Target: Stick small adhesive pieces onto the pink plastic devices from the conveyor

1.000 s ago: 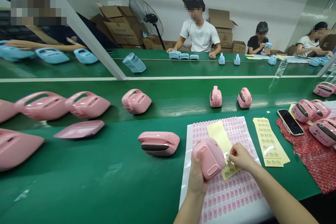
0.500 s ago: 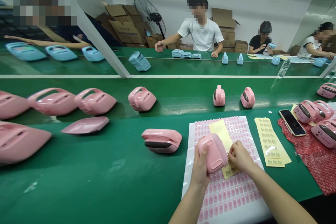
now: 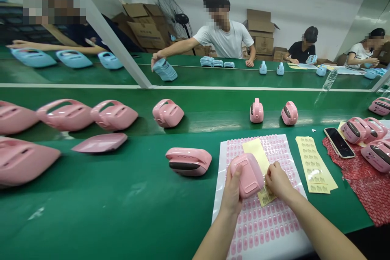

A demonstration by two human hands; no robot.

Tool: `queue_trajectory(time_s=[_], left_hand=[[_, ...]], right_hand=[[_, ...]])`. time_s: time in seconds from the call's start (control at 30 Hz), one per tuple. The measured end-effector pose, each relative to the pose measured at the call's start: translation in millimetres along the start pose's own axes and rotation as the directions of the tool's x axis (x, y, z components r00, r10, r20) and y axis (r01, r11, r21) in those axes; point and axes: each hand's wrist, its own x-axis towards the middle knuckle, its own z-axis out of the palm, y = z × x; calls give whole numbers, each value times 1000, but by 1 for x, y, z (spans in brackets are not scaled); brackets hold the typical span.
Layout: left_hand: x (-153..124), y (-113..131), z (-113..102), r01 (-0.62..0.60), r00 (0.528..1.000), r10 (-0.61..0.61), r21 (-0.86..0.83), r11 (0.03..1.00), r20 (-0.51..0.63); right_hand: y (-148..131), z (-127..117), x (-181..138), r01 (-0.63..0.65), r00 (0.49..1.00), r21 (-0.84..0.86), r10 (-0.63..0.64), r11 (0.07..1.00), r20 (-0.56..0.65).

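The left hand [image 3: 232, 196] grips a pink plastic casing [image 3: 248, 176] above the pink-oval sticker sheet [image 3: 258, 222]; the right hand [image 3: 278, 180] bunches its fingers alongside, hold unclear. Decorated casings [image 3: 378, 156] lie rightward; this one's front is hidden.

From where I stand, the room is fairly bright, its whitish light seemingly coming from overhead, with pale smears of glare on the green counter [image 3: 122, 215] and small highlights on the glossy pink casings [image 3: 168, 113], which drop soft, dark shadows close beneath them. The near sheet of pink ovals [image 3: 219, 183] shows clear and shiny, while the people [image 3: 227, 38] across the way look softer, their faces blotted by coarse pixel blocks. Toward the left edge, shapes stretch sideways, and the lower right corner sinks into black.
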Motion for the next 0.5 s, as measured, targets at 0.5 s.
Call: queue_trajectory(time_s=[0.5], left_hand=[[-2,5,3,18,1000,-18,38,999,16]], right_hand=[[1,3,5,-34,999,15,34,999,-38]])
